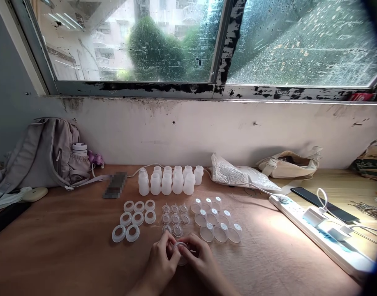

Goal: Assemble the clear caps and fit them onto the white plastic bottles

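Close to the table's near side, my left hand and my right hand meet with fingertips pinched around a white bottle collar ring. Part of a clear rounded piece shows beneath it; whether it is joined to the ring I cannot tell. Just beyond my fingers lie several clear bottle nipples in rows. Left of them are several white collar rings. To the right, several clear dome caps stand in rows. Behind these is a group of small frosted baby bottles, the front left one topped with a nipple.
A white power strip with chargers runs along the right, beside a black phone. Plastic packets and a cream bag lie against the wall. A grey backpack stands at the left. Cables cross behind the bottles.
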A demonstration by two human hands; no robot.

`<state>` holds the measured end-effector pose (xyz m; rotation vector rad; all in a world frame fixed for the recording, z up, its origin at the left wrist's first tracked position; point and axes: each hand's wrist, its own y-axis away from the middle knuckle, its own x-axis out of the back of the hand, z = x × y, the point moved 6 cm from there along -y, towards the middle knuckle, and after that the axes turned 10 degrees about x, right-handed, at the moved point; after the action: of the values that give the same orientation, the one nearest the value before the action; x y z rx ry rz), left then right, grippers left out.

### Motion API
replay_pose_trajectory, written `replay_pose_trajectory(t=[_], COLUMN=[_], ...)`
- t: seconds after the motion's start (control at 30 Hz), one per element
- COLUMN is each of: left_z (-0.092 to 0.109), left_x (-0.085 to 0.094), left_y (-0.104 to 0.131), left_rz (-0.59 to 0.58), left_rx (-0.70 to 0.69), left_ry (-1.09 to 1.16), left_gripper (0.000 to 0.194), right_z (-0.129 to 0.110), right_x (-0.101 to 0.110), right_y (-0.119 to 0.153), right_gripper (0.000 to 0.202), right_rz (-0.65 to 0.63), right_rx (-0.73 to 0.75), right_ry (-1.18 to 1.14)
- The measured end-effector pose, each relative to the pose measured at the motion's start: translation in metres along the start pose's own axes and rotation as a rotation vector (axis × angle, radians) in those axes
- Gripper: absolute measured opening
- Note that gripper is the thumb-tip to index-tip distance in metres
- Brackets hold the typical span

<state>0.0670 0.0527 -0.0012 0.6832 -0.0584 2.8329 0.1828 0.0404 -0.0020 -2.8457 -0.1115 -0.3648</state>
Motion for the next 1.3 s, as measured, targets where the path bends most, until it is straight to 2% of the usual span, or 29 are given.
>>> replay_pose_trajectory(t=[0.27, 0.67, 0.8, 0.93, 1.17, 1.3], left_z=[0.005, 0.005, 0.004, 0.005, 0.003, 0.006], left_x=[0.003, 0.001, 0.001, 0.000, 0.001, 0.000], left_y=[0.000, 0.002, 0.002, 0.002, 0.000, 0.003], left_rz=[0.002, -0.014, -0.046, -0.058, -0.047, -0.085], left_rx=[-0.032, -0.011, 0.014, -0.011, 0.000, -0.027], left_ry=[0.021, -0.016, 0.042, 0.023, -0.010, 0.016], left_gripper=[0.013, 0.007, 0.008, 0.003, 0.005, 0.009], right_z=[0.001, 0.000, 0.004, 0.001, -0.006, -0.004], right_x=[0.001, -0.002, -0.002, -0.001, -0.001, -0.001], right_y=[0.000, 0.000, 0.001, 0.001, 0.002, 0.002], right_gripper=[0.028, 0.018, 0.011, 0.004, 0.003, 0.007], right_rz=[0.010, 0.007, 0.006, 0.026, -0.003, 0.000], right_rx=[-0.004, 0.050, 0.004, 0.049, 0.109, 0.112], right_ry=[0.030, 0.051, 0.052, 0.141, 0.156, 0.146])
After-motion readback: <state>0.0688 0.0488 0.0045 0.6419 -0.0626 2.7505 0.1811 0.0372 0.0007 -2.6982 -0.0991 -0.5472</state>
